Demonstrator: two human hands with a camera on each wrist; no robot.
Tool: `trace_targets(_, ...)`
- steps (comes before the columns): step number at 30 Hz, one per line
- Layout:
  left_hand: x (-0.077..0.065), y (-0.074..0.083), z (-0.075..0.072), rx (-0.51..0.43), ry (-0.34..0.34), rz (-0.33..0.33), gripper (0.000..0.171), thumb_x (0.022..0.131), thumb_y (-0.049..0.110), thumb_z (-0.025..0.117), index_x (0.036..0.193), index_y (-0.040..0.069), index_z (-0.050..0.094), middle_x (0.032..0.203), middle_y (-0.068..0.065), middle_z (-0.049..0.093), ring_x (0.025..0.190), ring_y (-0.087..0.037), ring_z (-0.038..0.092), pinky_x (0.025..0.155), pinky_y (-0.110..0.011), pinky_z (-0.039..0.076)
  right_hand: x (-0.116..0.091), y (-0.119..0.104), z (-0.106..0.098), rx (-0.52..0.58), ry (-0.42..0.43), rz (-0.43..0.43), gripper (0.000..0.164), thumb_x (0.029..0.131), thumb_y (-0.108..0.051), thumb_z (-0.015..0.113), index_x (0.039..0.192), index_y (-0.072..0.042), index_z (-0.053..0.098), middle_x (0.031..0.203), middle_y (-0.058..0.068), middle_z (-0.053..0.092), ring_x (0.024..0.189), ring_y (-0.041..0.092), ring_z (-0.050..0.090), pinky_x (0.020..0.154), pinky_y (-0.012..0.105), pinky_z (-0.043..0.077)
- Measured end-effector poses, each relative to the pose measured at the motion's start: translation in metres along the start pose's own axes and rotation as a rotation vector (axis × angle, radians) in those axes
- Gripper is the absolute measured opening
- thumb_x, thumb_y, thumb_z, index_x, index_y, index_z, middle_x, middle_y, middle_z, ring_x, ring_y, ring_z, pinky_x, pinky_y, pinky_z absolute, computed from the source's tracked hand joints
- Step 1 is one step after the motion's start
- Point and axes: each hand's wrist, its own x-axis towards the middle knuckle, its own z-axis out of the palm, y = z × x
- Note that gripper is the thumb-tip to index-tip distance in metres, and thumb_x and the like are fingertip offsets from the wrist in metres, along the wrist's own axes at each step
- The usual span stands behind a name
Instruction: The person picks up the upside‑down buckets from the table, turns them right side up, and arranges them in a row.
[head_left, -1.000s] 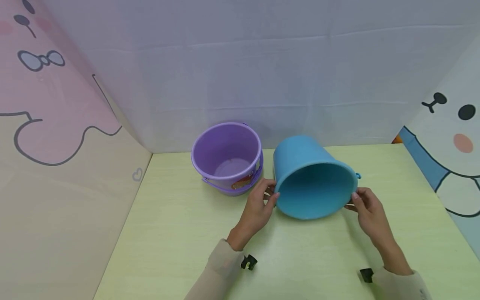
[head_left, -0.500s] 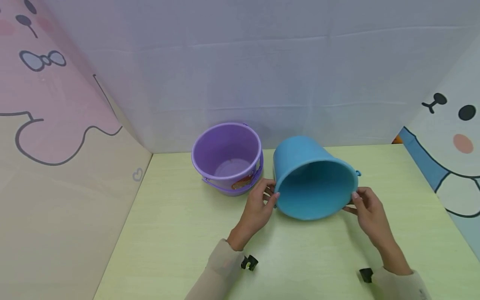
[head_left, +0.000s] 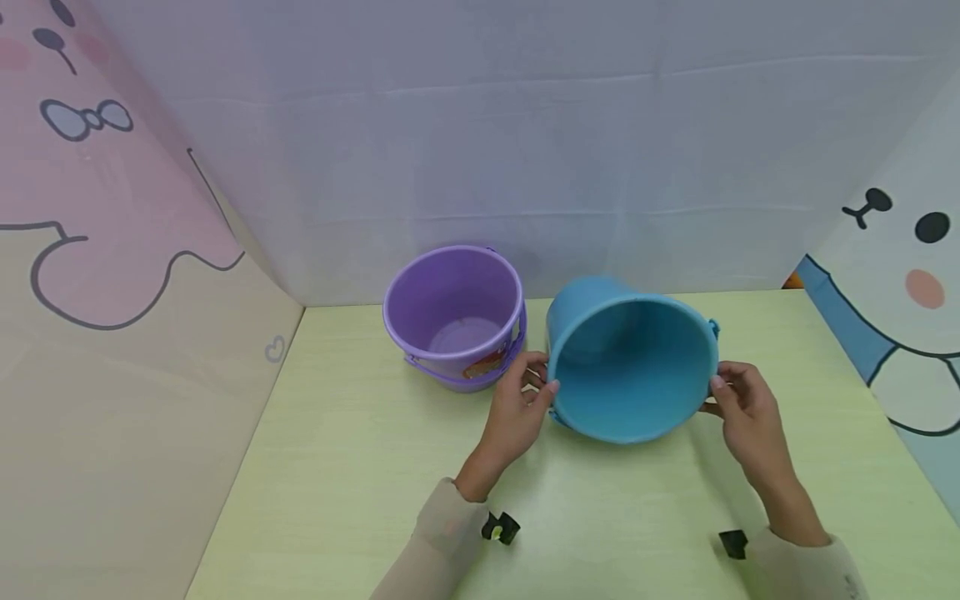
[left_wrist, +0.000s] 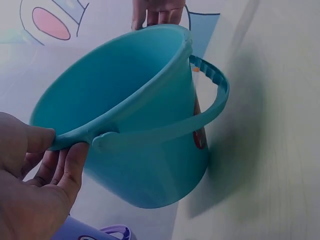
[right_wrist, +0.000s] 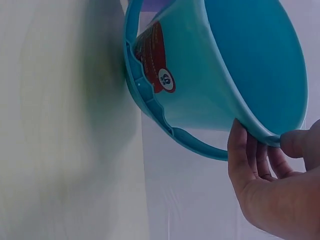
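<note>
A blue bucket [head_left: 630, 367] is tipped toward me, its mouth facing the front of the table. On its left rim, the left hand [head_left: 517, 412] pinches the edge between thumb and fingers. Opposite, the right hand [head_left: 753, 417] grips the right rim the same way. Below the rim the bucket's handle [left_wrist: 165, 131] hangs down in the left wrist view. A red label [right_wrist: 155, 57] shows on the bucket's side in the right wrist view. Just left of it a purple bucket [head_left: 453, 308] stands upright, its handle lowered.
The pale green table [head_left: 337, 467] runs back to a white cloth backdrop [head_left: 525, 150]. Cartoon-printed panels rise at the left [head_left: 135, 275] and the right [head_left: 900, 333]. A dark wrist-camera piece [head_left: 501, 527] sits by the left sleeve.
The blue bucket's mouth has turned further toward me, its upper rim rising. The right hand has shifted slightly up and right with the rim. The purple bucket stays in place.
</note>
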Motion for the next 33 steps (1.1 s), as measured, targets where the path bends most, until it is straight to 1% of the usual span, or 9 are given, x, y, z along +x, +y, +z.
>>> trace_targets(4,0.001,0.000,0.001,-0.034,0.025,-0.025,0.029,0.101,-0.007,0.062,0.129,-0.005,0.057,0.108,-0.023,0.059,0.087,-0.014,0.059,0.069,-0.020,0.055,-0.002,-0.002,0.001,0.050,-0.028,0.014,0.027,0.115,-0.016,0.042,0.138,-0.003,0.048,0.114,-0.012,0.056,0.096,-0.003,0.064,0.077,0.014,0.059)
trace_targets(6,0.002,0.001,0.001,-0.052,0.034,-0.035,0.029,0.100,-0.009,0.062,0.129,-0.006,0.057,0.107,-0.023,0.058,0.086,-0.013,0.058,0.069,-0.020,0.055,-0.004,-0.001,0.002,0.072,-0.041,0.023,0.025,0.115,-0.017,0.042,0.138,-0.009,0.049,0.115,-0.010,0.056,0.096,-0.002,0.065,0.077,0.015,0.060)
trace_targets(9,0.004,0.003,0.000,-0.078,0.045,-0.050,0.031,0.099,-0.010,0.062,0.129,-0.008,0.056,0.107,-0.023,0.058,0.085,-0.012,0.058,0.068,-0.020,0.056,-0.005,-0.002,0.003,0.089,-0.050,0.022,0.024,0.115,-0.017,0.043,0.137,-0.012,0.050,0.117,-0.011,0.057,0.096,-0.002,0.066,0.077,0.016,0.060)
trace_targets(14,0.007,0.006,-0.001,-0.108,0.058,-0.070,0.031,0.099,-0.011,0.062,0.130,-0.009,0.055,0.107,-0.022,0.057,0.084,-0.011,0.058,0.068,-0.020,0.058,-0.002,-0.005,0.002,0.134,-0.044,0.005,0.025,0.114,-0.013,0.045,0.138,-0.009,0.051,0.116,-0.010,0.059,0.094,0.000,0.066,0.075,0.016,0.060)
trace_targets(18,0.009,0.008,-0.002,-0.145,0.065,-0.084,0.031,0.099,-0.011,0.062,0.130,-0.010,0.055,0.107,-0.021,0.057,0.081,-0.009,0.058,0.067,-0.021,0.058,0.002,-0.010,-0.001,0.186,-0.050,0.018,0.027,0.113,-0.010,0.048,0.139,-0.014,0.052,0.115,-0.008,0.060,0.094,0.000,0.067,0.075,0.015,0.060)
trace_targets(20,0.010,0.009,-0.003,-0.163,0.068,-0.090,0.031,0.099,-0.011,0.062,0.130,-0.010,0.055,0.107,-0.020,0.057,0.080,-0.008,0.059,0.067,-0.021,0.058,0.004,-0.012,-0.002,0.213,-0.056,0.028,0.029,0.112,-0.009,0.050,0.141,-0.015,0.052,0.114,-0.008,0.060,0.094,0.000,0.067,0.075,0.016,0.060)
trace_targets(25,0.011,0.013,-0.003,-0.201,0.078,-0.103,0.032,0.100,-0.009,0.063,0.131,-0.010,0.054,0.108,-0.017,0.057,0.079,-0.007,0.060,0.066,-0.021,0.057,0.006,-0.016,-0.004,0.277,-0.088,0.031,0.038,0.110,-0.007,0.053,0.148,-0.012,0.050,0.115,-0.005,0.059,0.096,0.000,0.069,0.075,0.016,0.061)
trace_targets(29,0.012,0.014,-0.002,-0.227,0.103,-0.126,0.033,0.100,-0.008,0.063,0.131,-0.010,0.054,0.106,-0.014,0.057,0.079,-0.007,0.060,0.066,-0.021,0.057,0.007,-0.021,-0.005,0.256,-0.103,0.028,0.045,0.110,-0.006,0.055,0.154,-0.009,0.046,0.116,-0.004,0.058,0.095,-0.001,0.069,0.075,0.016,0.061)
trace_targets(33,0.013,0.015,-0.002,-0.241,0.132,-0.158,0.033,0.101,-0.007,0.064,0.132,-0.009,0.056,0.107,-0.012,0.059,0.080,-0.008,0.060,0.068,-0.022,0.058,0.010,-0.024,-0.004,0.269,-0.103,0.034,0.047,0.109,-0.006,0.057,0.154,-0.005,0.046,0.116,-0.003,0.059,0.093,0.001,0.069,0.074,0.017,0.061)
